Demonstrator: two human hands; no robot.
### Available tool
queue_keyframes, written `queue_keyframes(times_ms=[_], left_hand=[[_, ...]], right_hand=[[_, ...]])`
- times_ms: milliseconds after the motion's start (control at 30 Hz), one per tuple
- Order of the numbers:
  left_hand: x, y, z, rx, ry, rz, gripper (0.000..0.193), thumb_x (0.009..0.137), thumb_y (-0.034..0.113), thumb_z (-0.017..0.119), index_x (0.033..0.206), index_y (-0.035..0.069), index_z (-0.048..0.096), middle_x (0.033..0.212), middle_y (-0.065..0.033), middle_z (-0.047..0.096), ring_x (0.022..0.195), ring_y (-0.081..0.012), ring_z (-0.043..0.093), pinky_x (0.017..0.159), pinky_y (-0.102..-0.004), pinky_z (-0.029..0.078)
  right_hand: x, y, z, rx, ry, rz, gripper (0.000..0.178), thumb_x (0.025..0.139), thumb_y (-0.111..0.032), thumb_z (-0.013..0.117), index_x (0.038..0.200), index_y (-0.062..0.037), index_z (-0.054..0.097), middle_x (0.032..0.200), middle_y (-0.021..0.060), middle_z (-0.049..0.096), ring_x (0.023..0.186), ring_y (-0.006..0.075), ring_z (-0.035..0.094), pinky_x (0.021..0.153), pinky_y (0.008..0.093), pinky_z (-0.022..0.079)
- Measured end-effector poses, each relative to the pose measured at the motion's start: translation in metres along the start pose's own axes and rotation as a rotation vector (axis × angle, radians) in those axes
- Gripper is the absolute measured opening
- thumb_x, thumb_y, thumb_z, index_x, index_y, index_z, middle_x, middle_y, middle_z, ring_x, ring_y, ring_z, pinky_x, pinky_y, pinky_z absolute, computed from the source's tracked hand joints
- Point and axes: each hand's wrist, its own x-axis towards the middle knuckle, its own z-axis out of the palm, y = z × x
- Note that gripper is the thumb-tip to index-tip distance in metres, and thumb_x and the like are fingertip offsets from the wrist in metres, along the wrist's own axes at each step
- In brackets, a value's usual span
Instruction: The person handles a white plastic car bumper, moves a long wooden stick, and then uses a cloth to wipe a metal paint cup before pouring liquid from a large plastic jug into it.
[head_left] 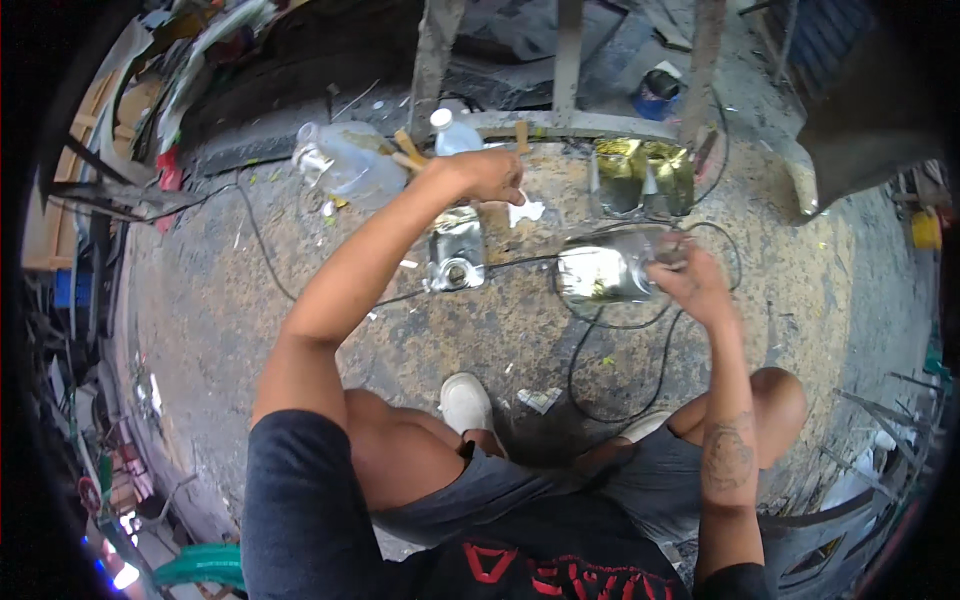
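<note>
- The right hand (697, 283) is closed on the edge of a shiny, rounded-rectangular metal shell (605, 266), holding it just above the dirty concrete floor (250, 330) in front of the person's knees.
- The left hand (492, 174) is stretched forward, fingers curled shut over something small near a white scrap (527, 210); what it grips I cannot tell.
- A second shiny metal piece with a round hole (456, 252) lies on the floor just under the left forearm, between the two hands.
- A black cable (590, 350) loops on the floor beneath the held shell and runs across toward the piece with the hole.
- A clear plastic jug (345, 160) and a clear bottle with a white cap (452, 132) sit beyond the left hand, near a gold-reflecting metal tray (642, 176).
- To work well here, I judge the shell should be kept steady by its rim, clear of the cable loop, while the left hand brings its item back without knocking the bottle.
</note>
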Motion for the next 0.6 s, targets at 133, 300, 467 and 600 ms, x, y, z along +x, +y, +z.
queue_keyframes(times_ms=[133,300,467,600], left_hand=[[-0.018,0.034,-0.057,-0.027,0.226,0.093,0.04,0.085,0.04,0.062,0.093,0.001,0.068,0.092,-0.0196,0.065,0.091,-0.034,0.062,0.08,-0.0398,0.048],[-0.038,0.063,-0.11,-0.082,0.36,0.047,0.041,0.086,0.04,0.062,0.093,0.0,0.068,0.083,-0.0176,0.067,0.082,-0.0321,0.063,0.074,-0.0392,0.049],[-0.053,0.057,-0.113,-0.128,0.365,0.032,0.042,0.085,0.041,0.063,0.093,0.001,0.069,0.075,-0.0128,0.065,0.065,-0.0212,0.063,0.061,-0.0349,0.05],[-0.071,0.028,-0.101,-0.14,0.313,-0.022,0.043,0.085,0.044,0.062,0.093,0.002,0.068,0.074,-0.0104,0.065,0.061,-0.0175,0.063,0.058,-0.0337,0.05]], right_hand=[[0.039,0.012,0.026,-0.061,0.042,-0.145,0.043,0.068,-0.023,0.075,0.101,0.0009,0.06,0.089,0.0158,0.069,0.084,0.0275,0.068,0.076,0.0356,0.051],[0.138,-0.018,0.019,-0.145,-0.184,-0.121,0.05,0.07,-0.024,0.076,0.108,0.0011,0.055,0.08,0.0087,0.065,0.069,0.0161,0.061,0.062,0.0294,0.05],[0.179,0.0,0.051,0.351,-0.07,0.147,0.045,0.081,-0.031,0.072,0.106,0.0022,0.055,0.077,0.0059,0.062,0.064,0.0151,0.06,0.056,0.0288,0.053],[0.136,0.022,0.103,0.742,-0.107,0.251,0.048,0.084,-0.033,0.069,0.111,0.0016,0.051,0.086,0.0111,0.062,0.072,0.0207,0.064,0.066,0.0341,0.057]])
